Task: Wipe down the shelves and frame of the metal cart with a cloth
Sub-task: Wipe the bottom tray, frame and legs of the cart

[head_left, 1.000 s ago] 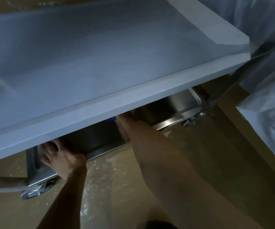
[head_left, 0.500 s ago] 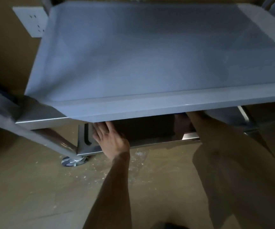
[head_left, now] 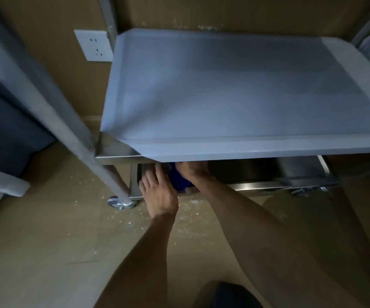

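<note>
The cart (head_left: 122, 152) stands against the wall in front of me. Its upper shelf (head_left: 235, 90), pale and film-covered, spreads above both my hands and hides part of them. Below it, the bottom shelf (head_left: 268, 174) is bare steel with a raised front rim, and that is where I am reaching. A frame post (head_left: 53, 112) slants down to the left of my left hand and ends at a caster (head_left: 119, 202) on the floor (head_left: 46, 241), where pale crumbs lie scattered just below my wrists. A wall socket (head_left: 94, 45) sits high, up and left of the grip.

My left hand (head_left: 159, 192) lies flat at the shelf's front left corner, fingers spread and pointing inward, holding nothing. My right hand (head_left: 190, 171) is just beside it, touching or nearly so, its grip pressed down on the blue cloth (head_left: 179, 182). The cloth is bunched between the two hands on the bottom shelf, close to its front rim; my right fingertips are hidden under the upper shelf's edge.
</note>
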Available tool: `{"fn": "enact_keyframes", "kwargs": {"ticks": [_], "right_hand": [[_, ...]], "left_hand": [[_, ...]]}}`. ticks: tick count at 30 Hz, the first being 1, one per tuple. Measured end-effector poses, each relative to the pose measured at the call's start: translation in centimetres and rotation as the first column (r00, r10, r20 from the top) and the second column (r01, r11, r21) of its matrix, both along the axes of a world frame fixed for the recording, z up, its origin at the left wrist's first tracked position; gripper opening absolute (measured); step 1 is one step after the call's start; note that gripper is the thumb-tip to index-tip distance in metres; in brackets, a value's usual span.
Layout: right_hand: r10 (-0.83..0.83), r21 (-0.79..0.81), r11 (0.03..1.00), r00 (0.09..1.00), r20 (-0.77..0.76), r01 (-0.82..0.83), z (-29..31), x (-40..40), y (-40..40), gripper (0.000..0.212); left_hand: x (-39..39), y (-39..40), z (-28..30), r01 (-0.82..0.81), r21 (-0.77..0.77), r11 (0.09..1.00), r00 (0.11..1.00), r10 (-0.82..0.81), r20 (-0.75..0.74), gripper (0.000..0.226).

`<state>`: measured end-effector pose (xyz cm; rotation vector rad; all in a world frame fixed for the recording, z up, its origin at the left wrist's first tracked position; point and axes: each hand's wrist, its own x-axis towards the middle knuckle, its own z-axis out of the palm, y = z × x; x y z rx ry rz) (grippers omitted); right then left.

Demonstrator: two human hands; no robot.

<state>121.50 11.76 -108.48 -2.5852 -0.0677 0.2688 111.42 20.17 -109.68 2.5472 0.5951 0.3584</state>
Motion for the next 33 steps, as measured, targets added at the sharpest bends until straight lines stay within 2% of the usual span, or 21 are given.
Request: {"fn": "enact_keyframes", "kwargs": {"ticks": [1, 3, 5, 7, 8, 11, 14, 17, 19, 22, 24, 26, 28, 30, 33], "right_hand": [[-0.011, -0.089, 0.996, 0.999, 0.033, 0.014, 0.6, -0.5, -0.4, 0.03], [-0.059, -0.254, 0.966, 0.998, -0.025, 0.051, 1.0, -1.0, -1.3, 0.032], [-0.085, -0.269, 0.962, 0.991, -0.106, 0.054, 1.6, -0.9, -1.5, 0.036], [-0.08, -0.232, 0.972, 0.985, -0.151, 0.043, 2.1, -0.3, -1.2, 0.048], [-0.073, -0.233, 0.972, 0.983, -0.17, 0.031, 2.5, 0.0, -0.8, 0.052], [0.031, -0.27, 0.959, 0.983, -0.182, -0.08, 3.0, 0.2, 1.5, 0.058], [0.218, -0.202, 0.949, 0.967, -0.13, -0.241, 2.5, -1.7, 5.2, 0.066], [0.353, -0.143, 0.926, 0.936, -0.005, -0.35, 0.6, -7.0, 7.5, 0.06], [0.353, -0.147, 0.931, 0.926, 0.134, -0.334, -0.9, -9.9, 7.7, 0.052], [0.339, -0.186, 0.936, 0.908, 0.246, -0.299, -2.2, -10.8, 5.7, 0.055], [0.279, -0.249, 0.944, 0.925, 0.258, -0.216, -3.1, -12.0, 3.1, 0.067], [0.077, -0.253, 0.967, 0.962, 0.261, -0.008, -4.3, -13.6, -1.9, 0.082], [-0.161, -0.226, 0.946, 0.941, 0.299, 0.234, -5.3, -13.6, -9.8, 0.082], [-0.403, -0.168, 0.871, 0.867, 0.294, 0.462, -5.2, -12.3, -17.5, 0.078], [-0.523, -0.175, 0.807, 0.821, 0.23, 0.564, -5.0, -10.8, -21.4, 0.072]], "left_hand": [[-1.5, 0.4, 0.0, 0.025, -0.018, 1.0, 0.999, -0.026, -0.031, 0.031], [-5.3, 2.1, 0.6, -0.093, -0.083, 0.992, 0.993, 0.087, -0.08, 0.015], [-7.5, 4.1, 1.0, -0.282, -0.174, 0.943, 0.957, 0.264, -0.12, 0.038], [-7.9, 6.1, 1.6, -0.245, -0.194, 0.95, 0.969, 0.233, -0.082, 0.066], [-7.4, 6.8, 1.8, -0.186, -0.229, 0.956, 0.982, 0.176, -0.062, 0.07], [-5.4, 7.7, 1.7, -0.149, -0.322, 0.935, 0.989, 0.145, -0.037, 0.06], [-4.8, 7.5, 0.4, -0.232, -0.333, 0.914, 0.971, 0.236, -0.031, 0.041], [-4.1, 7.5, -0.3, -0.304, -0.367, 0.879, 0.951, 0.302, -0.062, 0.043], [-3.9, 7.3, -0.2, -0.339, -0.361, 0.869, 0.939, 0.336, -0.072, 0.047], [-4.1, 7.4, -0.6, -0.309, -0.356, 0.882, 0.948, 0.318, -0.036, 0.049], [-4.0, 7.3, -0.9, -0.318, -0.342, 0.884, 0.946, 0.323, -0.044, 0.045], [-3.9, 6.8, -0.9, -0.354, -0.342, 0.87, 0.932, 0.36, -0.049, 0.04], [-3.8, 5.9, -0.9, -0.362, -0.343, 0.867, 0.923, 0.385, 0.001, 0.038], [-3.5, 5.2, -1.0, -0.378, -0.341, 0.861, 0.909, 0.415, 0.038, 0.039], [-2.8, 4.6, -1.5, -0.437, -0.34, 0.833, 0.881, 0.473, 0.025, 0.036]]}}
